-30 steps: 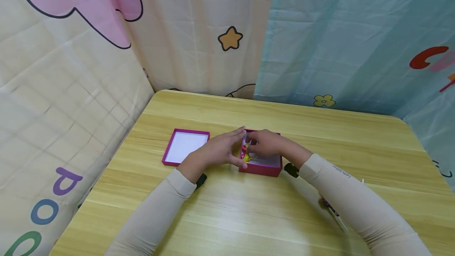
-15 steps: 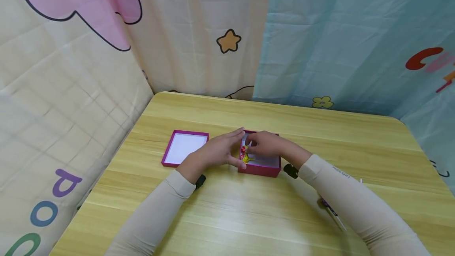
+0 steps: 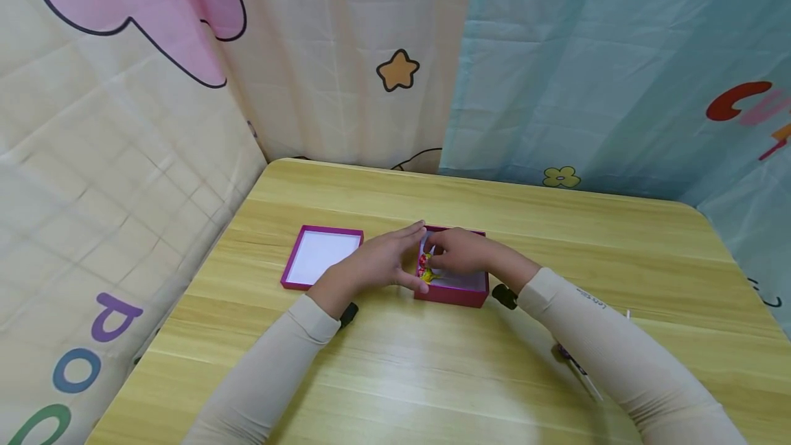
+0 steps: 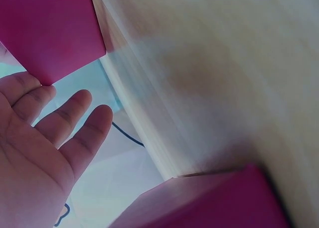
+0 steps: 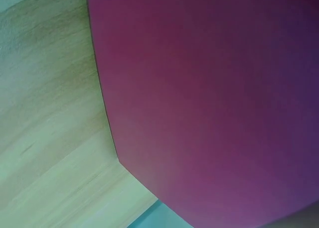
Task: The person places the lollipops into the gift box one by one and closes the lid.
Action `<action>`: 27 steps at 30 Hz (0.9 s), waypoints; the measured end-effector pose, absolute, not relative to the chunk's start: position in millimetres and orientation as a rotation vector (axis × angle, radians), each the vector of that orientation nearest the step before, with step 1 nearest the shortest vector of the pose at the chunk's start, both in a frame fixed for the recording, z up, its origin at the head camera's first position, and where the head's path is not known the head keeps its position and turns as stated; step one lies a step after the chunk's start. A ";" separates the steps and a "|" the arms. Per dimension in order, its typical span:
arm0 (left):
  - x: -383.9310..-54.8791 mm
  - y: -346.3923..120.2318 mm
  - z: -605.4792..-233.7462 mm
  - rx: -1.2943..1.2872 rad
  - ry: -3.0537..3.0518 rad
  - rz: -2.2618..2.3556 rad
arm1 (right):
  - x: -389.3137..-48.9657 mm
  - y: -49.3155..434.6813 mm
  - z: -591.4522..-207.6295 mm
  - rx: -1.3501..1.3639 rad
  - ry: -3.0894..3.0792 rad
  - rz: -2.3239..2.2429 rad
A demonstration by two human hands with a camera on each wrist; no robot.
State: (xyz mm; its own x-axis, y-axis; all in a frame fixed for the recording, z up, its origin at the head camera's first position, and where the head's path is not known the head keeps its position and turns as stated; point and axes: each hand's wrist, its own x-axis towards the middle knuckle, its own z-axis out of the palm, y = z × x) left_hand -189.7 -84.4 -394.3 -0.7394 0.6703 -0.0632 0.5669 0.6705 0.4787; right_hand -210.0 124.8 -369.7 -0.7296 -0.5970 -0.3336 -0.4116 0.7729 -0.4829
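Observation:
An open magenta box with a white inside sits mid-table in the head view. Red-and-yellow wrapped lollipops lie along its left inner side. My right hand reaches into the box, its curled fingers pinching the rearmost lollipop, partly hidden by the fingers. Around the box's left end spreads my left hand, thumb near the front corner and fingers at the back corner. In the left wrist view its fingers are fairly straight, close to the box corner. The right wrist view shows mostly the box's outer wall.
The matching lid lies inside-up on the wooden table, left of the box. A dark-wrapped lollipop with a white stick lies beside the right forearm, and another white stick tip shows beyond the sleeve. Printed curtains stand behind.
The right fingers shift slightly left over the lollipops inside the box. The left hand, box and lid keep their places.

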 end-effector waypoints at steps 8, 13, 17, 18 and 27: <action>-190.2 -83.3 -395.1 1.013 2.652 0.648 | -210.2 126.5 -372.1 -0.753 2.506 -0.525; -190.0 -82.7 -394.7 1.009 2.658 0.637 | -210.3 128.5 -369.0 -0.738 2.514 -0.526; -189.4 -82.6 -393.0 0.998 2.656 0.635 | -210.9 131.2 -365.9 -0.744 2.521 -0.535; -189.3 -82.5 -392.6 0.996 2.654 0.638 | -211.3 132.0 -365.6 -0.745 2.524 -0.537; -189.5 -82.0 -391.9 0.962 2.665 0.619 | -203.6 144.9 -351.8 -0.760 2.559 -0.576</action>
State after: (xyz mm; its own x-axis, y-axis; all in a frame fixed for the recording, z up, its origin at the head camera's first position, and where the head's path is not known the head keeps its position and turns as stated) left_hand -189.5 -82.0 -391.9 -0.7541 0.6518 -0.0805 0.5497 0.6935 0.4658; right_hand -203.6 144.9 -351.8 -0.7686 -0.5838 -0.2615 -0.4154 0.7664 -0.4899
